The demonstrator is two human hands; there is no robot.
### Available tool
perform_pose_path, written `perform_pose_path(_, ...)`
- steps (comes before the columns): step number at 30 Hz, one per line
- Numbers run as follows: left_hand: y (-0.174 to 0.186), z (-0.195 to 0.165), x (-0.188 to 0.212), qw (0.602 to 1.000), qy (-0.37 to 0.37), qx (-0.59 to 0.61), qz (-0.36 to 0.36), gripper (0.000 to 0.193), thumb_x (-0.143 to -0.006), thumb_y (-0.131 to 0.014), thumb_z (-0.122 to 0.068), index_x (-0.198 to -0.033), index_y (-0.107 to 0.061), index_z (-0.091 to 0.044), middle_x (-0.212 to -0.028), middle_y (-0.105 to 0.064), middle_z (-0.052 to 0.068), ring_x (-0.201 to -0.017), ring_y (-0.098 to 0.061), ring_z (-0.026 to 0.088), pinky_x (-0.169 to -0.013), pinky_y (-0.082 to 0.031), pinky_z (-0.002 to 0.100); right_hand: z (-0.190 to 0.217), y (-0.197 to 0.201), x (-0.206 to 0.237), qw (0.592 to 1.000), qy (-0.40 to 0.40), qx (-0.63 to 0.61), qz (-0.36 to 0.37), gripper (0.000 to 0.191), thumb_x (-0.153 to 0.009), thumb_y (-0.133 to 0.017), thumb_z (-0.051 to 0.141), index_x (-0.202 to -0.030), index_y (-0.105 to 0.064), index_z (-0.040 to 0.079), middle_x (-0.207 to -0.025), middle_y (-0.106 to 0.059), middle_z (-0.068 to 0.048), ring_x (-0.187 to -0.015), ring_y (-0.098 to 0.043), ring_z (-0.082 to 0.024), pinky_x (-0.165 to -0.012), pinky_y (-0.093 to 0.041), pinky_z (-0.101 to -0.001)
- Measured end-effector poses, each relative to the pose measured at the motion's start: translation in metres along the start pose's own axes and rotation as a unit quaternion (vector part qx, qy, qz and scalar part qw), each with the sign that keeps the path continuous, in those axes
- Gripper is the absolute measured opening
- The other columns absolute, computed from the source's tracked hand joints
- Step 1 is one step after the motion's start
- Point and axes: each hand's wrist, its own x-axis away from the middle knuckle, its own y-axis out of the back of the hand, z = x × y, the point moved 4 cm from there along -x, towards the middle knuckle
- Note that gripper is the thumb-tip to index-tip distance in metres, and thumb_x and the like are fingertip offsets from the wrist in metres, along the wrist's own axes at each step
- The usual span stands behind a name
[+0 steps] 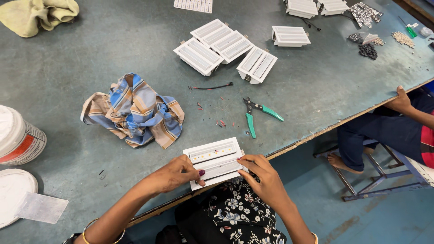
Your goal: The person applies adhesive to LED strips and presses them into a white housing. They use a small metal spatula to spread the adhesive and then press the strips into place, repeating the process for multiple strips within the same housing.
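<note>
Bare forearms, a gold bangle point(88, 229) on the left wrist, dark-painted nails, black floral-print clothing point(235, 214).

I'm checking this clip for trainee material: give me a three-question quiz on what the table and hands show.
1. True or false: both hands touch the white rectangular fixture.
2. Which tool lies just beyond that fixture? A) green-handled pliers B) hammer C) scissors
3. What lies crumpled left of the pliers?

Key:
1. True: left hand and right hand grip it at the table edge.
2. A
3. A blue and tan striped cloth.
</note>
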Motion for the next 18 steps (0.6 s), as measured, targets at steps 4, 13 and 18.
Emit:
perform_pose_path(4,-0.004,-0.004,0.001,0.999,0.012,-0.049,-0.002,0.037,-0.087,-0.065,-0.049,-0.091,-0.089,-0.020,-0.107,-0.054,0.011,-0.111,-0.052,0.026,-0.103,-0.040,0.037,0.000,0.000,0.000,1.000,-0.006,0.001,0.002,0.032,-0.085,-0.077,0.014,-0.115,-0.073,0.004,-0.113,-0.069,-0.008,-0.102,-0.066,-0.025,-0.087,-0.053,-0.0359)
perform_pose_path(13,-0.001,-0.007,-0.004,0.999,0.022,-0.034,-0.021,0.032,-0.077,-0.080,-0.045,-0.084,-0.089,-0.015,-0.112,-0.059,0.012,-0.112,-0.055,0.026,-0.101,-0.042,0.037,0.000,-0.001,-0.001,1.000,-0.016,0.002,0.005,0.028,-0.085,-0.076,0.014,-0.112,-0.074,0.004,-0.111,-0.070,-0.006,-0.100,-0.067,-0.023,-0.086,-0.054,-0.0349)
perform_pose_path(18,0.006,-0.013,-0.009,0.994,-0.012,-0.087,-0.061,0.029,-0.073,-0.084,-0.042,-0.084,-0.088,-0.015,-0.099,-0.059,0.010,-0.100,-0.057,0.025,-0.091,-0.046,0.035,0.001,-0.001,0.001,1.000,0.013,0.016,-0.024,0.026,-0.084,-0.077,0.012,-0.108,-0.074,0.003,-0.111,-0.070,-0.007,-0.100,-0.067,-0.025,-0.085,-0.054,-0.0357)
